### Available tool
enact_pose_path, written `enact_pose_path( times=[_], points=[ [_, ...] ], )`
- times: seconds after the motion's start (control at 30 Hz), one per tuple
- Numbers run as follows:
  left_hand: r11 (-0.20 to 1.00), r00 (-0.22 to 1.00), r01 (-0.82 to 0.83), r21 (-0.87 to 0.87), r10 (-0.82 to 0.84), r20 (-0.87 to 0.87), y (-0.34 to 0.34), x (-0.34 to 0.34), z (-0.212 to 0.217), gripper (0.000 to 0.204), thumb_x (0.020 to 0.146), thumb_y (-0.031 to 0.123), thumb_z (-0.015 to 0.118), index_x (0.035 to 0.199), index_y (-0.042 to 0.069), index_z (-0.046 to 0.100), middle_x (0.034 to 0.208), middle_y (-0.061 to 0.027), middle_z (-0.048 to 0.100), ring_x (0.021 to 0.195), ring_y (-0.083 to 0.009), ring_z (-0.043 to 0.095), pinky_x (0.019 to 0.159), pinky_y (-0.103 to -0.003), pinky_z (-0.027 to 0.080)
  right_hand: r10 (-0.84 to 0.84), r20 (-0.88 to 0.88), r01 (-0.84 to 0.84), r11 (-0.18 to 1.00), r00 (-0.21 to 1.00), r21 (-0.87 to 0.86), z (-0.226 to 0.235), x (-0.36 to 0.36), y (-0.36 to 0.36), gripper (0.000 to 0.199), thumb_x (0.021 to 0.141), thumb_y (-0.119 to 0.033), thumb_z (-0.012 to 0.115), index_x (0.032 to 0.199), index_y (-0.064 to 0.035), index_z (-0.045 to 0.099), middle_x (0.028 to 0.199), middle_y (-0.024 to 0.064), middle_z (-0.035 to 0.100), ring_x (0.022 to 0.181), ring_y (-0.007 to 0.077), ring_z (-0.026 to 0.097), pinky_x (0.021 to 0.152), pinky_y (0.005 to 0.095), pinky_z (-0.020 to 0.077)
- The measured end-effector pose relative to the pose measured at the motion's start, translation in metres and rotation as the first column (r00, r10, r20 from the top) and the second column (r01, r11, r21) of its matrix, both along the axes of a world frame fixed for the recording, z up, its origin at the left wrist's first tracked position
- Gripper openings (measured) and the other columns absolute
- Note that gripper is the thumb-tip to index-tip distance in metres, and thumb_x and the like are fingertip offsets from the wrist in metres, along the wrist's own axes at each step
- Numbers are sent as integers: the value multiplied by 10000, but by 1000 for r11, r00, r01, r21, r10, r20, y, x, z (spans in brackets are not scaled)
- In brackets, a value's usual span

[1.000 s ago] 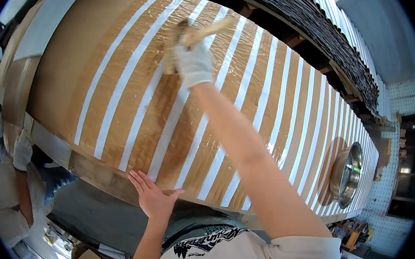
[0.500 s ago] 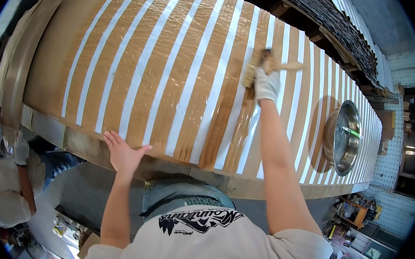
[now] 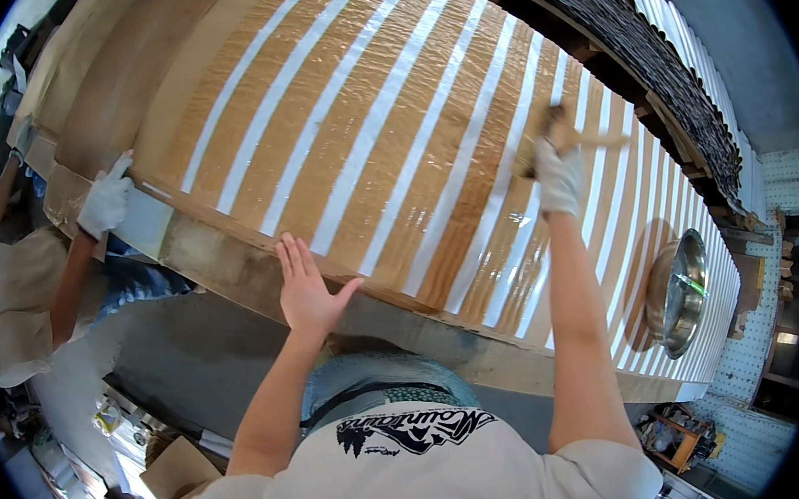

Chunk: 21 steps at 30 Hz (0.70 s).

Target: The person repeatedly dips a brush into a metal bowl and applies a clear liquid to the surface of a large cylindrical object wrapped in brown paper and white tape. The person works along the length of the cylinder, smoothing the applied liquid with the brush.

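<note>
A long brown sheet with white strips [image 3: 368, 141] covers the table in front of me, its left and middle part shiny and wet. My right hand [image 3: 558, 176], in a white glove, is closed around a flat brush [image 3: 552, 122] with a pale wooden handle, blurred by motion. The bristles are over the wet strips right of the middle. Bare and with fingers spread, my left hand [image 3: 309, 291] rests on the near edge of the sheet.
A round metal basin [image 3: 687, 301] with something green in it stands on the strips at right. At left, a co-worker's white-gloved hand [image 3: 106, 200] is at a plain brown sheet [image 3: 137, 80]. Dark corrugated stacks [image 3: 647, 76] line the far side.
The view has shifted, so the table sits further right in it. The co-worker's gloved hands have come up to the left end of the table. My right hand still strokes with the brush.
</note>
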<state>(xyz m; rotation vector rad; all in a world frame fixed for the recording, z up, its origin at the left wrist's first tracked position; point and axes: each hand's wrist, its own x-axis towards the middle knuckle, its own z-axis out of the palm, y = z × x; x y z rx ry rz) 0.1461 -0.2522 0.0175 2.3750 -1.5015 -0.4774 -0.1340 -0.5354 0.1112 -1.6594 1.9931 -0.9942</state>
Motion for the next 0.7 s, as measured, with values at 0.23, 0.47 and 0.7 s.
enact_pose_path(
  times=[0.23, 0.47, 0.7],
  points=[
    [993, 993, 119, -3, -119, -23, 11, 29, 5, 852, 850, 368, 668, 1478, -59, 280, 1592, -183, 194, 1452, -362, 242, 1124, -390, 343, 284, 129, -300, 945, 950, 133, -19, 255, 15, 374, 860, -373, 608, 1050, -53, 572, 1001, 200, 667, 961, 357, 655, 847, 460, 500],
    [966, 967, 254, -49, -252, 43, 21, 52, -5, 675, 862, 185, 616, 1455, -14, 363, 1583, -141, 255, 1416, -336, 332, 1098, -373, 379, 85, -136, -48, 967, 987, 251, -49, 101, 33, 547, 878, -464, 582, 1167, 0, 573, 1143, 248, 624, 1091, 385, 595, 957, 438, 470],
    [944, 950, 313, -100, -313, 11, 25, 62, -8, 723, 799, 156, 623, 1454, -17, 370, 1580, -157, 260, 1418, -341, 331, 1076, -372, 403, -366, -359, 420, 904, 859, 83, -76, -186, 129, 609, 776, -442, 676, 1219, -29, 608, 1161, 205, 662, 1096, 377, 619, 916, 443, 507]
  ],
)
